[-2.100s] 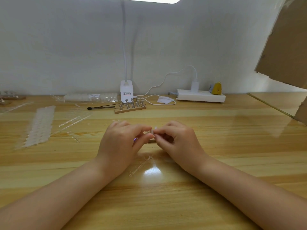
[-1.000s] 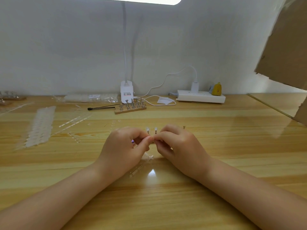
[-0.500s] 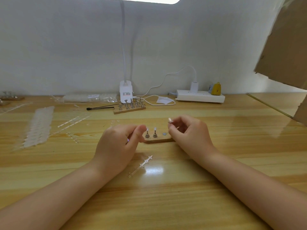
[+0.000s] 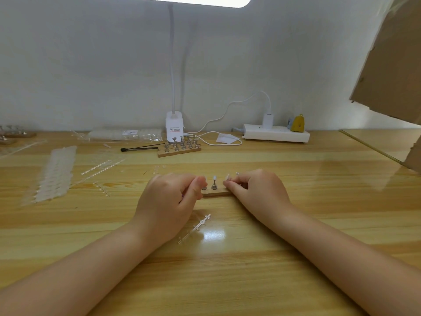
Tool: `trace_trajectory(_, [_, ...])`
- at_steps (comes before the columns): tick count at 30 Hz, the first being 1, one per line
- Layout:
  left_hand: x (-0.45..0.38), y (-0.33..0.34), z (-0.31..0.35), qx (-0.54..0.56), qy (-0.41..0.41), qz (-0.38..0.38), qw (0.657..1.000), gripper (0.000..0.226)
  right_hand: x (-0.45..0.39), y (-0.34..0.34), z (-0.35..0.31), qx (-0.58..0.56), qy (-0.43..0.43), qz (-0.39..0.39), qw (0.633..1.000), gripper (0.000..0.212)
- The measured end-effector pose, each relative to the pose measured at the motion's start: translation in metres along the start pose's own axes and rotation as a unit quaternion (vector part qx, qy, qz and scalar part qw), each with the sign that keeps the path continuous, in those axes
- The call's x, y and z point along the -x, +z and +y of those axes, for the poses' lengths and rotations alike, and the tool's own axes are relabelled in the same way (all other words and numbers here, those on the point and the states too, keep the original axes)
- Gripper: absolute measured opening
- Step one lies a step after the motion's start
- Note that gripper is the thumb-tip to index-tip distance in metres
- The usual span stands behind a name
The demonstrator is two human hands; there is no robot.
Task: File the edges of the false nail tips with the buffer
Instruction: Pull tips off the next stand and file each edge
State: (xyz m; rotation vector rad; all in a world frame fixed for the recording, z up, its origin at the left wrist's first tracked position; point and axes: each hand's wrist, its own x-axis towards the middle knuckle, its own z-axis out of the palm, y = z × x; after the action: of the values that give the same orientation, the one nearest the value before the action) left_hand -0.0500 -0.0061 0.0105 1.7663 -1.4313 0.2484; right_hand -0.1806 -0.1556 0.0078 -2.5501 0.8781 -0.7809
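The right hand (image 4: 257,192) has been brought back down to the wooden stand (image 4: 215,192), a nail tip (image 4: 227,177) pinched in its fingertips — apparently being reseated. The left hand (image 4: 173,197) is curled beside the stand; its contents cannot be told — no buffer is visible.

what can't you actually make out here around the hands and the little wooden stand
- Buffer: none visible in the head view; the left hand has curled fingers that hide whatever it holds.
- Wooden stand: both ends covered by the hands.
- Nail tip pinched by the right hand: too small to judge its edge.
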Motion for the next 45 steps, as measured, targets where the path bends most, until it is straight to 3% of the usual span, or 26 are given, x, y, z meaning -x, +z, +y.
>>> trace_trajectory(4, [-0.001,-0.007,0.007,-0.085,0.042,-0.033,0.995,0.046,0.002,-0.001,-0.001,0.034,-0.022,0.005,0.999,0.027])
trace_trajectory(6, [-0.003,-0.012,0.015,-0.221,0.083,-0.093,0.967,0.050,0.002,-0.001,-0.001,0.036,-0.022,0.011,0.999,0.026])
trace_trajectory(8, [-0.006,-0.016,0.022,-0.326,0.064,-0.170,0.928,0.061,0.002,-0.001,0.000,0.024,-0.016,0.015,0.999,0.022])
trace_trajectory(11, [-0.010,-0.020,0.026,-0.376,0.037,-0.237,0.895,0.060,0.002,-0.002,-0.001,0.014,-0.020,0.003,1.000,0.022])
trace_trajectory(15, [-0.012,-0.025,0.030,-0.396,0.024,-0.288,0.872,0.041,0.002,-0.002,-0.003,0.034,-0.031,-0.012,0.999,0.025])
trace_trajectory(20, [-0.014,-0.025,0.028,-0.347,-0.008,-0.294,0.891,0.031,0.004,-0.002,-0.004,0.034,-0.027,-0.004,0.999,0.025])
trace_trajectory(23, [-0.014,-0.024,0.022,-0.285,-0.021,-0.264,0.921,0.022,0.006,-0.003,-0.005,0.045,-0.026,-0.005,0.999,0.025])
trace_trajectory(25, [-0.014,-0.022,0.016,-0.202,-0.052,-0.230,0.950,0.012,0.009,-0.006,-0.008,0.041,-0.039,0.020,0.998,0.025])
trace_trajectory(28, [-0.017,-0.017,0.007,-0.016,-0.121,-0.144,0.982,0.015,0.013,-0.009,-0.013,-0.050,-0.096,0.070,0.992,0.034])
trace_trajectory(30, [-0.017,-0.016,0.005,0.127,-0.157,-0.105,0.974,0.010,0.016,-0.010,-0.017,-0.159,-0.090,0.052,0.982,0.039])
trace_trajectory(32, [-0.014,-0.013,0.005,0.223,-0.168,-0.097,0.955,0.008,0.018,-0.008,-0.021,-0.248,-0.068,-0.009,0.966,0.027])
trace_trajectory(35, [-0.008,-0.006,0.005,0.249,-0.148,-0.067,0.955,0.011,0.018,-0.006,-0.025,-0.304,-0.048,-0.059,0.950,0.013])
trace_trajectory(39, [-0.004,0.000,0.003,0.242,-0.130,0.007,0.961,0.020,0.016,-0.005,-0.022,-0.335,-0.013,-0.087,0.938,0.015])
trace_trajectory(45, [-0.002,0.001,0.001,0.186,-0.091,0.022,0.978,0.023,0.015,-0.002,-0.022,-0.343,0.007,-0.113,0.933,0.013])
